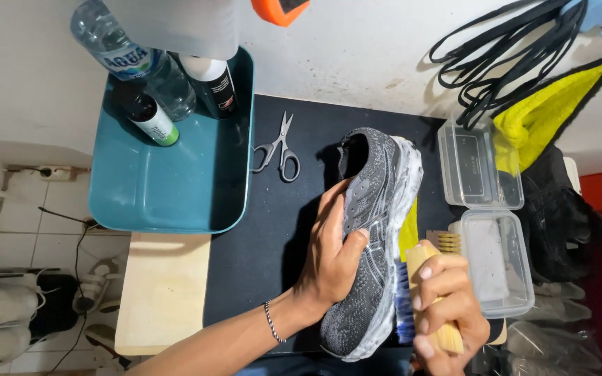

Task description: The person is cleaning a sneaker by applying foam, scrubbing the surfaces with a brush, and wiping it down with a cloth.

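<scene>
Grey knitted sneaker with a foamy white sole [374, 230] lies tilted on the black desk mat [266, 237]: light, soft-topped, likely slippery. Left hand [334, 251] clasps its upper; right hand [447, 306] grips a wooden-backed blue-bristled brush [419, 292].

Your left hand [332, 254] lies on the shoe [371, 237], which rests on the mat [273, 230] at the middle of the surface. Your right hand [447, 306], just right of the shoe, holds the brush [435, 292] against its sole. Behind the shoe lie the scissors [279, 150]. Left of them sits the tray [175, 181] with three bottles [155, 76] in its far end. Right of the shoe stand two boxes [485, 216], with laces [503, 56] behind them.
</scene>
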